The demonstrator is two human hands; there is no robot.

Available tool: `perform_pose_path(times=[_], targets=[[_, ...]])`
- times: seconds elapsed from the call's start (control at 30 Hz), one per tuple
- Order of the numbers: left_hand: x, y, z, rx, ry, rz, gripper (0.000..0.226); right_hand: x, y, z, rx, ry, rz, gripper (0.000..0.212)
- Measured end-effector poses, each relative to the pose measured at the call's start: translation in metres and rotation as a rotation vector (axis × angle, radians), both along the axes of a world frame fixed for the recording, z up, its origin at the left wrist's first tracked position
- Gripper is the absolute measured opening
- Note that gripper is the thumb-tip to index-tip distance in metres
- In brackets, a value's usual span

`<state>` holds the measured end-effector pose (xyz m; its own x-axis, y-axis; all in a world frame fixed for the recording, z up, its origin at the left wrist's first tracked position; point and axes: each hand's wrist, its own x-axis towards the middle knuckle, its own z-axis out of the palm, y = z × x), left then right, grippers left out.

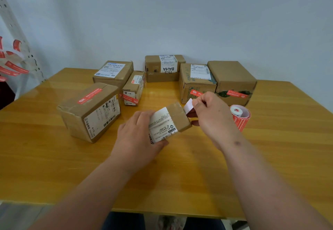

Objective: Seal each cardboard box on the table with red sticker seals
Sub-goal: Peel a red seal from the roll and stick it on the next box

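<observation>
Small box in my hands, mid-table, sticker at its far end.

My L hand grips the box's near end, thumb under the label side; my R hand pinches a sticker, white side showing, just at the box's far end. Sticker roll lies right of my R hand on the table. 6 more boxes sit further back; 4 show red seals, e.g. the big box to my left.
</observation>
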<state>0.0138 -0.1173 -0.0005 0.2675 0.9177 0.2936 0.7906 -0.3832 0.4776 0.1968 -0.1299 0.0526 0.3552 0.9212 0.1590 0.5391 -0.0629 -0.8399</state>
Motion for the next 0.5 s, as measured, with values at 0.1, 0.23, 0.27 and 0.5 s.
perform_pose_path(times=[0.1, 0.23, 0.27, 0.5], targets=[[-0.003, 0.000, -0.002, 0.035, -0.040, -0.012, 0.084, 0.000, 0.000, 0.003, 0.013, -0.004, 0.013, 0.020], [-0.007, -0.001, -0.005, 0.082, -0.063, -0.018, 0.082, 0.000, 0.000, 0.006, 0.015, 0.068, 0.033, 0.018], [-0.008, -0.001, -0.005, 0.093, -0.075, -0.011, 0.081, 0.001, 0.000, 0.008, 0.015, 0.135, 0.035, 0.017], [-0.014, 0.000, -0.008, 0.135, -0.154, 0.031, 0.074, 0.005, -0.006, 0.024, 0.001, 0.525, 0.040, 0.016]])
